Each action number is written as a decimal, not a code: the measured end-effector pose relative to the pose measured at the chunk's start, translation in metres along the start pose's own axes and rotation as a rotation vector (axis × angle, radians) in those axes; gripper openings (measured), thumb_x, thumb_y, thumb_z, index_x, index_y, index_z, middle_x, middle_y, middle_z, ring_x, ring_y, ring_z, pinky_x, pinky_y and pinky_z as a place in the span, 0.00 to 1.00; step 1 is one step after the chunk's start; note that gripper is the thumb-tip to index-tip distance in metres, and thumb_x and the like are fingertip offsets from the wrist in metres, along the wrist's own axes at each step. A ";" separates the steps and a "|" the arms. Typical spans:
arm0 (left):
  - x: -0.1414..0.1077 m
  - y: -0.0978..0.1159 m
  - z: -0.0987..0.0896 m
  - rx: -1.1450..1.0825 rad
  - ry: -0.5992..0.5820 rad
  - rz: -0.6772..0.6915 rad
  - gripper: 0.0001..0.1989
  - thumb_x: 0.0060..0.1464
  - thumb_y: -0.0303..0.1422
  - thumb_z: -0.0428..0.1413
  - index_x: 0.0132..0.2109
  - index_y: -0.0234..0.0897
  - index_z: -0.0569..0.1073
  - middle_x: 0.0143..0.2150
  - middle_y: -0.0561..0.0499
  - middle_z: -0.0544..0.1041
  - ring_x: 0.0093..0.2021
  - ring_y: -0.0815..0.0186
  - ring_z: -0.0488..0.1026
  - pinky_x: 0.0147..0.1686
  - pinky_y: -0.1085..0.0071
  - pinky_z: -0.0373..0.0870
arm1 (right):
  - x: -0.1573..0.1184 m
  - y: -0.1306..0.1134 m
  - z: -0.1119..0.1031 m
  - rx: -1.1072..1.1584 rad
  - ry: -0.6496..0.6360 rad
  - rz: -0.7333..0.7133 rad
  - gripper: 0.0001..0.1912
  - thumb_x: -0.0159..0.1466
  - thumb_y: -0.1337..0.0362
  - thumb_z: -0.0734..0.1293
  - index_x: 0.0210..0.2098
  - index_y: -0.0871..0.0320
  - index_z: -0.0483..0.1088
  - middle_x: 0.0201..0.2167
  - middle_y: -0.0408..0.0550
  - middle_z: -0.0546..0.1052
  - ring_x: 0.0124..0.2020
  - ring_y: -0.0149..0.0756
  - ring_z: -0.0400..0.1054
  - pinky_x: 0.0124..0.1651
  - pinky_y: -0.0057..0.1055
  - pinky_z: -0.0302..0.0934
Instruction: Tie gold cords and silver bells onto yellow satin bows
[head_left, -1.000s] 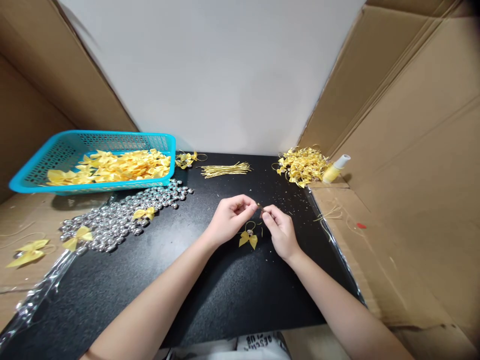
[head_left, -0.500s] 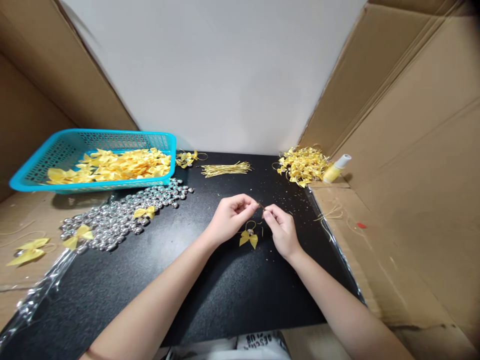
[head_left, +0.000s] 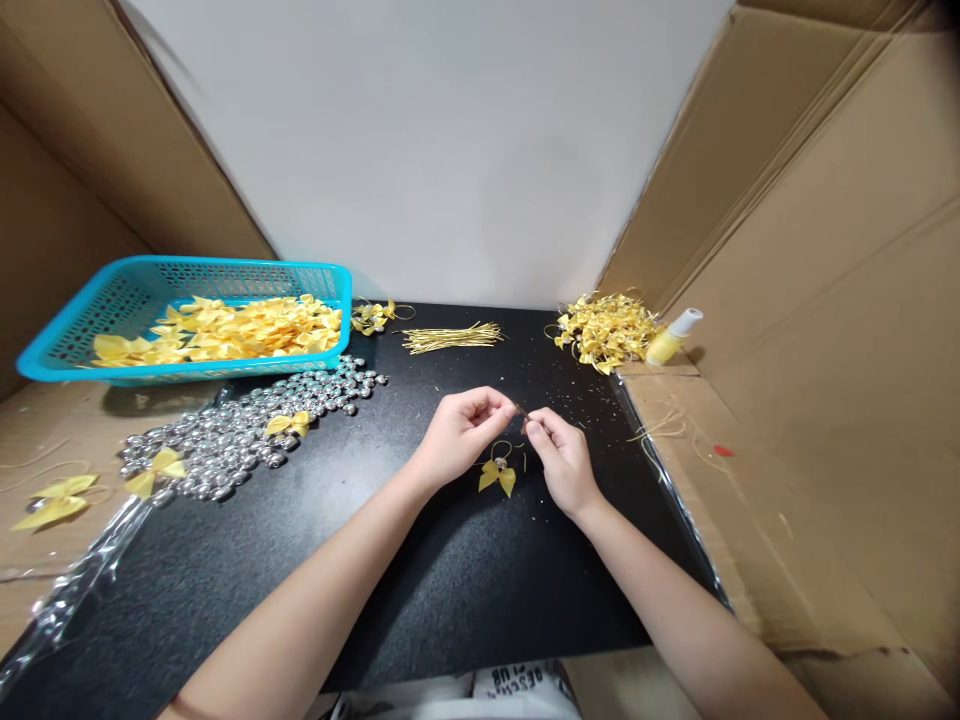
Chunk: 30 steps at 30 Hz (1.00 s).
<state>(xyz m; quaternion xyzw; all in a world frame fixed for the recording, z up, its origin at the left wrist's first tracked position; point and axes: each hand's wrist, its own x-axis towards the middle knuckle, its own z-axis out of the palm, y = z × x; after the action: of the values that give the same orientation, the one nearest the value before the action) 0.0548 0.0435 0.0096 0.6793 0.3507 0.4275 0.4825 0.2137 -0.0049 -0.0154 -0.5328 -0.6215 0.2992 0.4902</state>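
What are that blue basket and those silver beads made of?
The basket looks like glossy molded plastic: evenly perforated walls, one smooth rim. The beads have a mirror-like metallic finish with bright highlights; they could be coated plastic or metal.

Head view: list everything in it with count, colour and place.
Basket: one, turquoise, far left
Basket bows: many, yellow
Beads: many, silver, before basket
Bows on beads: two, yellow
Outer bow: one, yellow, left cardboard
Bow cluster: several, yellow, right of basket
Cord bundle: one, gold, far middle
Bow pile: one, yellow, far right
Bottle: one, yellow, white-capped, beside pile
Loose cords: several, yellowish, right
Scrap: one, red, right
Bow with bead: one, yellow, near hands
Table: one, black, centre
Cardboard: several, brown, both sides
Wall: one, whitish, behind
Cloth: printed, white, bottom
Thin strip: one, dark, between fingers
Left hand, right hand: bare, centre
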 end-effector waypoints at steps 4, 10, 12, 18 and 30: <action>0.000 0.001 0.000 0.004 -0.001 -0.001 0.11 0.57 0.37 0.56 0.30 0.33 0.72 0.22 0.58 0.62 0.22 0.75 0.55 0.22 0.78 0.54 | 0.000 0.000 -0.001 -0.008 0.003 0.003 0.14 0.67 0.55 0.60 0.29 0.56 0.66 0.20 0.37 0.60 0.22 0.29 0.54 0.28 0.27 0.48; 0.001 0.000 0.000 0.017 0.003 -0.009 0.11 0.57 0.37 0.56 0.30 0.33 0.73 0.22 0.58 0.62 0.22 0.75 0.55 0.22 0.78 0.53 | -0.001 0.001 -0.001 -0.012 0.014 0.003 0.15 0.67 0.55 0.60 0.27 0.56 0.65 0.20 0.37 0.59 0.22 0.29 0.53 0.28 0.27 0.48; 0.001 0.000 0.000 0.021 0.003 -0.014 0.12 0.57 0.37 0.56 0.31 0.33 0.73 0.22 0.58 0.62 0.22 0.75 0.55 0.22 0.78 0.53 | 0.000 0.000 -0.001 -0.018 0.023 0.004 0.16 0.67 0.55 0.60 0.26 0.56 0.64 0.20 0.37 0.59 0.22 0.29 0.53 0.28 0.27 0.48; 0.002 -0.006 -0.002 0.089 0.009 -0.045 0.13 0.57 0.40 0.55 0.31 0.34 0.72 0.22 0.58 0.63 0.22 0.74 0.57 0.22 0.77 0.55 | 0.009 0.010 -0.013 -0.169 0.111 0.120 0.16 0.67 0.52 0.58 0.39 0.56 0.69 0.22 0.39 0.68 0.23 0.32 0.63 0.29 0.28 0.54; 0.015 -0.052 -0.040 0.854 0.066 0.044 0.09 0.58 0.30 0.51 0.33 0.35 0.73 0.38 0.44 0.74 0.40 0.58 0.69 0.45 0.60 0.67 | 0.035 0.065 -0.031 -0.577 0.158 -0.016 0.08 0.64 0.64 0.62 0.32 0.57 0.72 0.37 0.53 0.71 0.43 0.46 0.63 0.49 0.43 0.60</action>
<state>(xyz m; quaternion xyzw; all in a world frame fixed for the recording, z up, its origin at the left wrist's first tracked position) 0.0207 0.0858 -0.0297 0.8114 0.4969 0.2755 0.1374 0.2679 0.0403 -0.0530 -0.6668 -0.6450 0.0641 0.3678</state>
